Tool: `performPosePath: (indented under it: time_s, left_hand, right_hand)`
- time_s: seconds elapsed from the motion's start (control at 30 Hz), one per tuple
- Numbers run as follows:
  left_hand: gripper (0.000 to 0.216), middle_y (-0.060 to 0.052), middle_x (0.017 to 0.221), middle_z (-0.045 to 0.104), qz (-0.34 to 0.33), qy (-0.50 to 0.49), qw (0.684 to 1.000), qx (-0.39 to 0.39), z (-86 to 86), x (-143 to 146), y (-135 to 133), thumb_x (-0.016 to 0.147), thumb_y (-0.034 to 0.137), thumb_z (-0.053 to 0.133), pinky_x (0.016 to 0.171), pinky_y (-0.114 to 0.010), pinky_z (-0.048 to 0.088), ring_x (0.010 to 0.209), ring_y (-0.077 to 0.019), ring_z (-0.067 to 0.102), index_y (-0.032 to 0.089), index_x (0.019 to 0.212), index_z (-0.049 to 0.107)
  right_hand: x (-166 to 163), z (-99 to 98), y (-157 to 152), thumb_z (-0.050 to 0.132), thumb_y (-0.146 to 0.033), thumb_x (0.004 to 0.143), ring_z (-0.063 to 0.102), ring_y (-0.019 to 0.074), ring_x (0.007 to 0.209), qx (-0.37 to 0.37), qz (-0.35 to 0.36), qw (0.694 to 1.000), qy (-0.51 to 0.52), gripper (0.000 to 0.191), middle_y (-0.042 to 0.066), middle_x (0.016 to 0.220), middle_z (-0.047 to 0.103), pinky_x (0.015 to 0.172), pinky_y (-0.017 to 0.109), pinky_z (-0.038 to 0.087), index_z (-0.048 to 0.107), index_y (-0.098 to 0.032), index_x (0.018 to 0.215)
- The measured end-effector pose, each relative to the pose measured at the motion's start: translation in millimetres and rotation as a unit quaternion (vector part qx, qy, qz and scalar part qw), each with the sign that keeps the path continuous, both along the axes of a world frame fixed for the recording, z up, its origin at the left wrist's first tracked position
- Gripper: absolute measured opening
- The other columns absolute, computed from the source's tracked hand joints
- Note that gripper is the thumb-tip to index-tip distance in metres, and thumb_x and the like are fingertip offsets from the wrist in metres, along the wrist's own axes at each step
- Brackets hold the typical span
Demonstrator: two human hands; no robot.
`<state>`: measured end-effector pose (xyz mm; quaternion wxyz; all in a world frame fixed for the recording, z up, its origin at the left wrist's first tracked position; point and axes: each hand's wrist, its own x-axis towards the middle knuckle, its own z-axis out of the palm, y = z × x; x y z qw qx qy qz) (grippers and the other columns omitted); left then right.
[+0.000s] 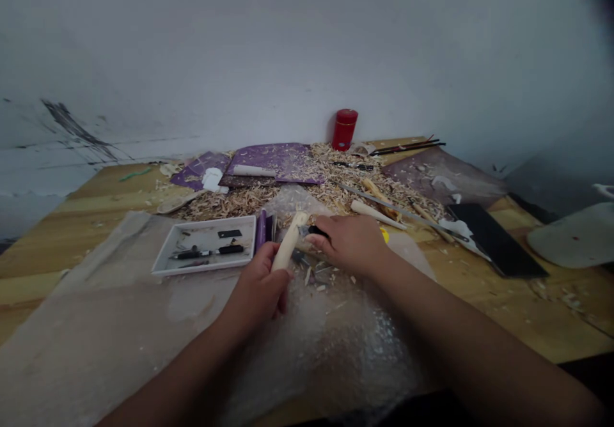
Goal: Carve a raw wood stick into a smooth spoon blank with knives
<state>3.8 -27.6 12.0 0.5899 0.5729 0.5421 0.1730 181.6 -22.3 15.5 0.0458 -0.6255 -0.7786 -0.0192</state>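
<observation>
My left hand [261,283] is closed around the lower part of a pale wooden stick [288,245], which slants up and away from me. In my right hand [352,241] is a carving knife [314,229] with a dark handle, mostly covered by my fingers. Its short blade meets the stick near the upper end, where the wood looks notched. Small wood chips [320,280] lie on the plastic sheet [307,344] beneath my hands.
Left of my hands stands a white tray [165,248] holding a black pen-like tool [208,252]. Behind are heaped shavings [249,202], purple sheets [278,158] and a red canister [344,130] against the wall. A long metal blade [403,211] and a black flat slab [496,240] lie right.
</observation>
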Motion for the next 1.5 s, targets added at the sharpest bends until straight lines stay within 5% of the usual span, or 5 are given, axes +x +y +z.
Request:
performPosePath:
  time_s: [0.17, 0.37, 0.73, 1.17, 1.5]
  left_hand:
    - [0.024, 0.008, 0.039, 0.042, 0.001, 0.011, 1.0, 0.026, 3.7, 1.6, -2.0, 0.072, 0.021, 0.038, 0.031, -0.016, 0.029, 0.032, -0.0087, 0.038, 0.018, 0.096, 0.038]
    - [0.025, 0.008, 0.04, 0.043, -0.005, 0.028, 0.999, 0.031, 2.6, 4.1, -11.4, 0.069, 0.02, 0.041, 0.029, -0.017, 0.03, 0.03, -0.009, 0.04, 0.019, 0.094, 0.041]
    - [0.029, 0.008, 0.039, 0.042, 0.052, -0.022, 0.995, 0.08, -12.8, 0.6, 1.6, 0.071, 0.028, 0.047, 0.033, -0.016, 0.03, 0.032, -0.0075, 0.038, 0.019, 0.099, 0.047]
    - [0.027, 0.007, 0.05, 0.045, 0.021, -0.002, 0.992, 0.122, -7.9, 0.6, -9.0, 0.071, 0.026, 0.049, 0.038, -0.019, 0.031, 0.038, -0.0079, 0.041, 0.021, 0.097, 0.047]
    - [0.029, 0.002, 0.063, 0.056, 0.017, 0.096, 0.975, 0.198, -13.1, -2.4, -0.6, 0.07, 0.028, 0.048, 0.051, -0.023, 0.036, 0.049, -0.0116, 0.049, 0.02, 0.098, 0.05]
  right_hand:
    - [8.2, -0.9, 7.1, 0.013, -0.054, 0.083, 0.056, 0.0201, 0.077, -0.002, -0.006, 1.0, 0.003, 0.051, 0.004, 0.088, 0.063, 0.054, 0.026, 0.029, 0.052, -0.024, 0.097]
    - [46.8, 3.7, 22.2, 0.007, -0.052, 0.083, 0.056, 0.0206, 0.072, 0.021, -0.22, 0.975, -0.02, 0.057, 0.008, 0.082, 0.063, 0.054, 0.027, 0.029, 0.054, -0.022, 0.095]
    - [-9.5, -2.5, -3.5, 0.014, -0.052, 0.084, 0.056, 0.0169, 0.07, -0.011, 0.026, 0.999, 0.022, 0.049, 0.003, 0.084, 0.063, 0.051, 0.025, 0.025, 0.051, -0.022, 0.094]
    - [35.5, -0.5, 19.6, 0.008, -0.054, 0.083, 0.056, 0.0201, 0.069, 0.009, -0.179, 0.984, -0.017, 0.057, 0.007, 0.08, 0.062, 0.053, 0.027, 0.028, 0.054, -0.022, 0.092]
    - [-5.8, -0.6, -4.3, 0.011, -0.053, 0.083, 0.056, 0.0174, 0.07, -0.008, 0.003, 1.0, 0.018, 0.051, 0.003, 0.086, 0.063, 0.054, 0.025, 0.026, 0.051, -0.024, 0.094]
